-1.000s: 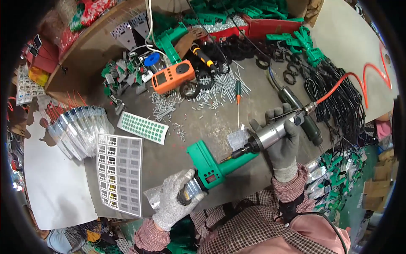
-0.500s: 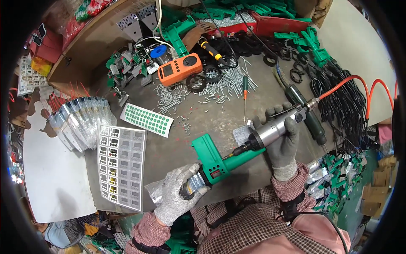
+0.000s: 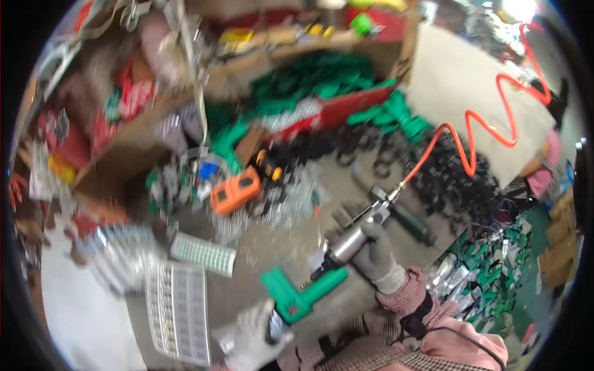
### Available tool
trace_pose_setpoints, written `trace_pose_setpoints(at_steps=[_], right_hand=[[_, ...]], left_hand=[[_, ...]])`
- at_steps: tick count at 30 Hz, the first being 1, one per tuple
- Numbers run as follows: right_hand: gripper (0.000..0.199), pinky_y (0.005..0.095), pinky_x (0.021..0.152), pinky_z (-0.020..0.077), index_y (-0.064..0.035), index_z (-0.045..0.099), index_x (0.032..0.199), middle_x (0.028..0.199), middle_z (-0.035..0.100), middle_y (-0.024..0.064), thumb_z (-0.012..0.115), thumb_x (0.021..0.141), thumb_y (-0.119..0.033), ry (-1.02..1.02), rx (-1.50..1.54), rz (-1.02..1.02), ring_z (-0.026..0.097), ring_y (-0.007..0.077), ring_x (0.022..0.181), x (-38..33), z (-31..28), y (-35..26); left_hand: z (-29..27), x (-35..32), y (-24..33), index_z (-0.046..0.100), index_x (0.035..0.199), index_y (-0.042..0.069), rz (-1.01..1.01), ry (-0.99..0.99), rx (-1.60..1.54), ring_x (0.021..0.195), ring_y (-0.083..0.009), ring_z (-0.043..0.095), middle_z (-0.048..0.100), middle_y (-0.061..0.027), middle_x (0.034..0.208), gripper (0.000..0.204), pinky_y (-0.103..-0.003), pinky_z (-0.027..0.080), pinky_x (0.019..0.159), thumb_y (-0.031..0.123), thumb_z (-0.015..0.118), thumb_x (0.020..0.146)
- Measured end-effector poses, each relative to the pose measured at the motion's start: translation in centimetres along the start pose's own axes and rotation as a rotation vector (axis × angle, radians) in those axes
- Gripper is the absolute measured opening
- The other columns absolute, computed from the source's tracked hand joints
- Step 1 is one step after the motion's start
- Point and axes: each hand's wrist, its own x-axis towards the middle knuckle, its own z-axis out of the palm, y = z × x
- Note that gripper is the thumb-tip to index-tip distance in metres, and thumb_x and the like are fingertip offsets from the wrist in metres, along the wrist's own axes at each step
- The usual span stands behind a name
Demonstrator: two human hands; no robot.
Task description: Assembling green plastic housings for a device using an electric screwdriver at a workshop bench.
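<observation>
Green plastic part sits low centre over the grey bench, my left hand fisted around its lower end. Right hand wrapped tight on the air screwdriver, tip touching the part (orange coiled hose trailing up-right).
</observation>
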Motion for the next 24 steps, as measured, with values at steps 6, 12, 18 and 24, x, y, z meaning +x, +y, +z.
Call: trace_pose_setpoints(at_steps=[6, 12, 18, 24], right_hand=[[0.025, 0.0326, 0.071, 0.0550, -0.0086, 0.059, 0.117, 0.091, 0.063, 0.0033, 0.064, 0.095, -0.019, -0.185, -0.828, -0.648, 0.064, 0.0154, 0.081, 14.9, 7.9, -20.0], [0.028, 0.0330, 0.078, 0.0534, -0.0070, 0.066, 0.114, 0.098, 0.066, 0.0037, 0.073, 0.088, -0.016, 0.004, -1.071, -1.174, 0.064, 0.0182, 0.088, 38.0, 13.2, -38.1], [0.049, 0.0344, 0.098, 0.0482, -0.0030, 0.059, 0.130, 0.117, 0.069, 0.0100, 0.074, 0.089, -0.026, 0.002, -1.290, -1.253, 0.063, 0.0208, 0.109, 47.0, 9.5, -40.0], [0.061, 0.0349, 0.104, 0.0465, -0.0040, 0.054, 0.140, 0.130, 0.066, 0.0095, 0.080, 0.088, -0.019, 0.076, -1.330, -1.276, 0.062, 0.0209, 0.117, 43.7, 6.1, -44.4]], left_hand=[[-1.9, -1.2, -1.5, 0.056, 0.139, 0.000, 0.201, 0.177, -0.015, 0.087, -0.0369, 0.069, 0.068, -0.0228, 0.107, 0.063, -0.041, 0.058, 0.078, 0.013, 0.072, 0.080], [-1.4, 3.1, -5.4, 0.070, 0.124, -0.001, -0.080, -0.198, -0.479, 0.071, -0.0137, 0.064, 0.069, -0.0028, 0.087, 0.034, -0.031, 0.056, 0.066, 0.015, 0.049, 0.101], [-2.5, 3.5, -6.3, 0.074, 0.109, 0.007, -0.023, 0.186, -0.202, 0.102, -0.0311, 0.066, 0.070, -0.0134, 0.107, 0.022, -0.041, 0.051, 0.094, 0.010, 0.063, 0.090], [-7.5, 15.9, -18.1, 0.051, 0.139, 0.006, -0.312, 0.429, 0.555, 0.110, -0.0369, 0.061, 0.057, -0.0205, 0.128, 0.053, -0.051, 0.052, 0.094, 0.020, 0.068, 0.091]])
